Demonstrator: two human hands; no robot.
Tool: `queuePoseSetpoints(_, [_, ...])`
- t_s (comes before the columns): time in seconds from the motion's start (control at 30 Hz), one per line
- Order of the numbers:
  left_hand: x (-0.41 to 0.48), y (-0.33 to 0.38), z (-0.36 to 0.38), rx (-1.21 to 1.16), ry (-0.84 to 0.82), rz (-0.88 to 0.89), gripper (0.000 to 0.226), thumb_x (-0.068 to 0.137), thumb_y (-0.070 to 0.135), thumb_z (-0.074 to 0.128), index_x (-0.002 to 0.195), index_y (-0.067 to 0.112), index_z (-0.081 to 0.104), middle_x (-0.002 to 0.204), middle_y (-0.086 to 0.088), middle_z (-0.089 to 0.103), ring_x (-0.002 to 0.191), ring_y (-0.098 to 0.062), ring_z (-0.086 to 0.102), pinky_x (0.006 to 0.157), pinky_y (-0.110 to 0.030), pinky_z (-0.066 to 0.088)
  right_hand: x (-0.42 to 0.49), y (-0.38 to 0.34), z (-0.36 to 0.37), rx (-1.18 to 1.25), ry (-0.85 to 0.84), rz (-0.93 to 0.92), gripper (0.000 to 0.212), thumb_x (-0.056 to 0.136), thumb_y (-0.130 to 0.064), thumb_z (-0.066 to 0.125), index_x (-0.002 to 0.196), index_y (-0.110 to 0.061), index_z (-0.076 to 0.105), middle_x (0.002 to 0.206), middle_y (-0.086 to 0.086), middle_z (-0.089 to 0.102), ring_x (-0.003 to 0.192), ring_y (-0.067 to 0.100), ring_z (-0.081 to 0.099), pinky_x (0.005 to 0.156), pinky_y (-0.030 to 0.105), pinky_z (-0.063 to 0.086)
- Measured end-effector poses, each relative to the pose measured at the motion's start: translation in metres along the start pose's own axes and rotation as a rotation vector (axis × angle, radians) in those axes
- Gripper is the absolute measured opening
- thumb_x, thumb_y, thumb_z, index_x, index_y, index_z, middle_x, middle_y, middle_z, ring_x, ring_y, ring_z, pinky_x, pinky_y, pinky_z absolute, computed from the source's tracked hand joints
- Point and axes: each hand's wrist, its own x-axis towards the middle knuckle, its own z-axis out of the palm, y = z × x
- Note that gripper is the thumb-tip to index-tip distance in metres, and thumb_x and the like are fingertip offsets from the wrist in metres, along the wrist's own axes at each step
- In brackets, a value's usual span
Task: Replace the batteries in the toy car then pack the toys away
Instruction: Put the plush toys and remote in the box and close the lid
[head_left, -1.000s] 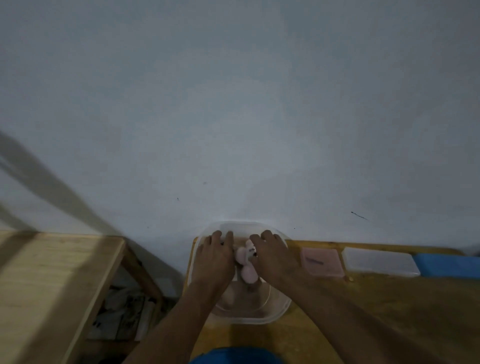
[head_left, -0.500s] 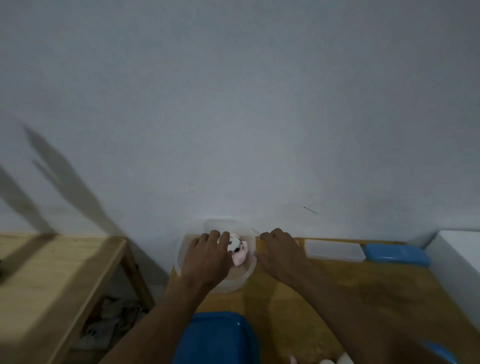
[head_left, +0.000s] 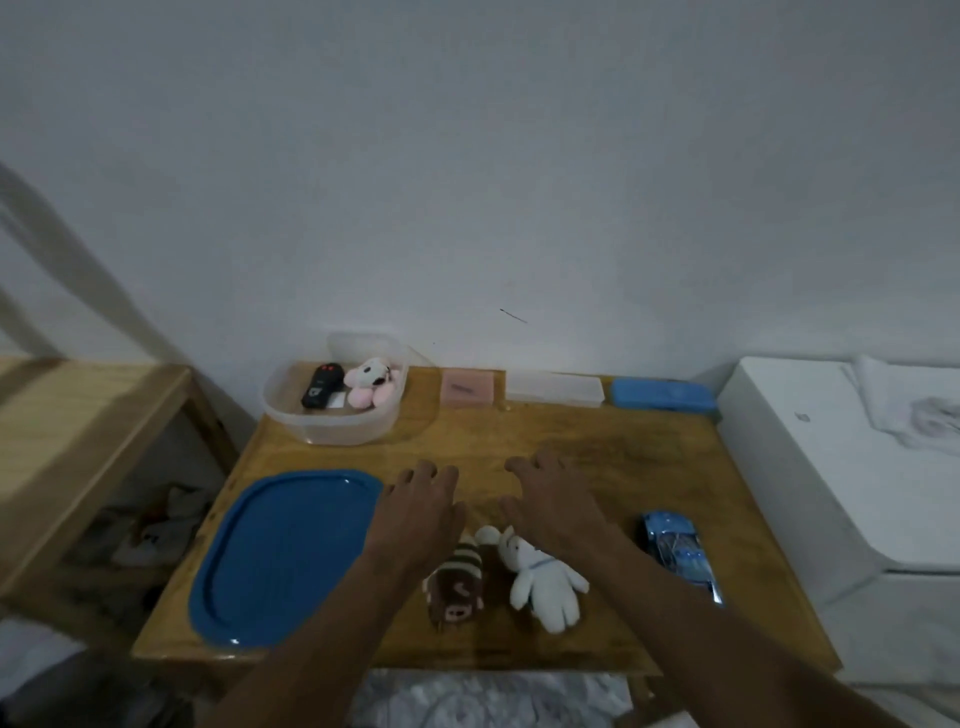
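Note:
A clear plastic tub (head_left: 340, 434) stands at the table's back left. Inside lie a black remote (head_left: 322, 385) and a pink-and-white plush (head_left: 370, 387). My left hand (head_left: 422, 512) and my right hand (head_left: 551, 499) hover empty over the table's middle, fingers spread. Just below them lie a brown striped plush (head_left: 457, 582) and a white bunny plush (head_left: 543, 579). The blue toy car (head_left: 678, 553) rests to the right of my right arm. A blue lid (head_left: 283, 553) lies flat at the front left.
Along the wall sit a pink pad (head_left: 467, 388), a white flat box (head_left: 555, 388) and a blue case (head_left: 662, 396). A white appliance (head_left: 841, 493) with a cloth on it stands at the right. A wooden shelf (head_left: 78, 441) stands at the left.
Both hands have let go of the pink plush in the tub and pulled back toward me over the table's middle. The view has tilted down.

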Motion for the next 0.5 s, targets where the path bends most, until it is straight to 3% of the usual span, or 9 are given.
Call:
queuePoseSetpoints(0.1, [-0.018, 0.017, 0.017, -0.010, -0.049, 0.001, 0.043, 0.096, 0.040, 0.042, 0.136, 0.022, 0.040, 0.136, -0.006, 0.045, 0.121, -0.026, 0.046, 0.090, -0.038, 0.049, -0.023, 0.013, 0.011, 0.070, -0.090, 0.031, 0.050, 0.096, -0.041, 0.045, 0.142, -0.022, 0.035, 0.140, 0.012, 0.039, 0.127, 0.031, 0.037, 0.102, 0.041, 0.036])
queuePoseSetpoints(0.3, [-0.032, 0.024, 0.043, -0.138, -0.209, -0.078, 0.055, 0.094, 0.036, 0.050, 0.145, 0.031, 0.029, 0.153, -0.007, 0.025, 0.138, -0.031, 0.028, 0.106, -0.043, 0.041, -0.046, 0.024, 0.038, 0.148, -0.206, 0.130, 0.061, 0.090, -0.046, 0.053, 0.145, -0.034, 0.027, 0.149, 0.015, 0.027, 0.132, 0.036, 0.031, 0.103, 0.044, 0.037])
queuePoseSetpoints(0.5, [-0.032, 0.021, 0.066, -0.169, -0.213, -0.154, 0.057, 0.093, 0.039, 0.048, 0.146, 0.032, 0.028, 0.150, -0.009, 0.028, 0.133, -0.029, 0.034, 0.111, -0.041, 0.031, -0.047, 0.024, 0.055, 0.222, -0.233, 0.209, 0.070, 0.086, -0.043, 0.060, 0.146, -0.041, 0.022, 0.149, 0.015, 0.017, 0.129, 0.034, 0.038, 0.103, 0.041, 0.037])
